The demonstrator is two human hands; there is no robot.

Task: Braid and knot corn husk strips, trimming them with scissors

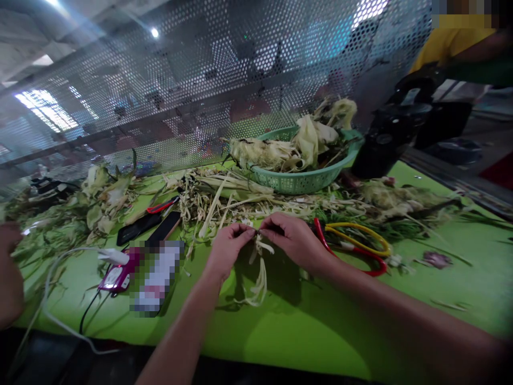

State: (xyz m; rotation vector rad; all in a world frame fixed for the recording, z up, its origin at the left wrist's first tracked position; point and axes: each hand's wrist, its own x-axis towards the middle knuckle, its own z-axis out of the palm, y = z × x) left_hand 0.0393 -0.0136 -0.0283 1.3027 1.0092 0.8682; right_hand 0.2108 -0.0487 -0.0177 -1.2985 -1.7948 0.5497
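My left hand (232, 243) and my right hand (289, 238) meet fingertip to fingertip above the green table (236, 339). Both pinch the upper end of a small bunch of pale dried plant strips (260, 280), whose curled ends hang down toward the tabletop. What exactly lies between the fingertips is too small to make out. Close to the right wrist lie scissors (363, 240) with one yellow and one red handle. A heap of cut pale strips (216, 206) spreads just beyond the hands.
Behind the heap stands a green plastic basket (294, 182) of dried husks and fibres. A black jug-like container (380, 139) is to its right. Phones (164, 230), a magenta power strip (116, 278) and a white cable (50, 299) lie left. Another person's arm (10, 278) shows at the left edge.
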